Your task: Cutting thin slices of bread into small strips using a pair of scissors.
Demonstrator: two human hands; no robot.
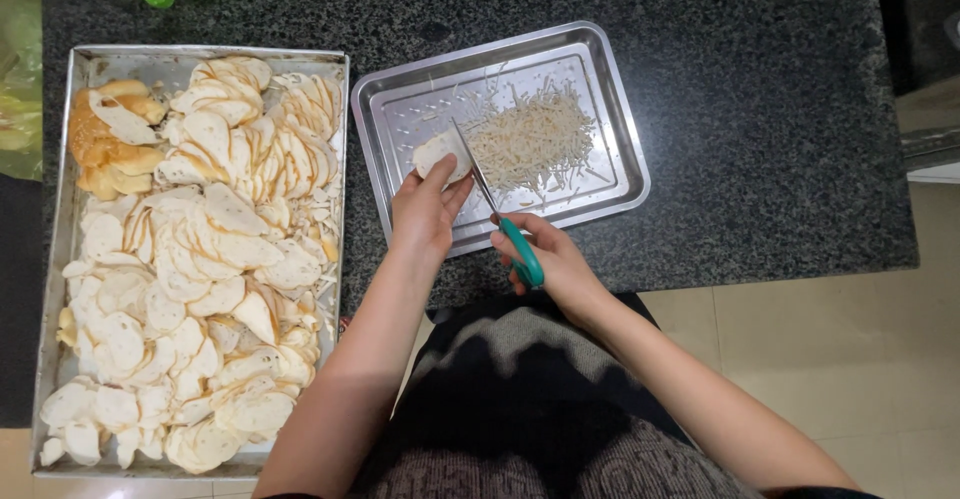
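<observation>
Left hand (pixel 428 209): fingers clamped on slice (pixel 440 151), above tray (pixel 385 109).
Right hand (pixel 545 259): fingers gripping scissors (pixel 500 214), blades at slice.
Shreds (pixel 530 139): in tray.

Our bare left hand (pixel 428 209) reaches forward with the palm turned down, its fingers (pixel 440 173) curled closed around what it holds, the forearm running straight back toward our body. Our bare right hand (pixel 545 259) sits just beside it and lower, fingers closed in a grip, wrist bent slightly inward and the forearm angling out to our right.
</observation>
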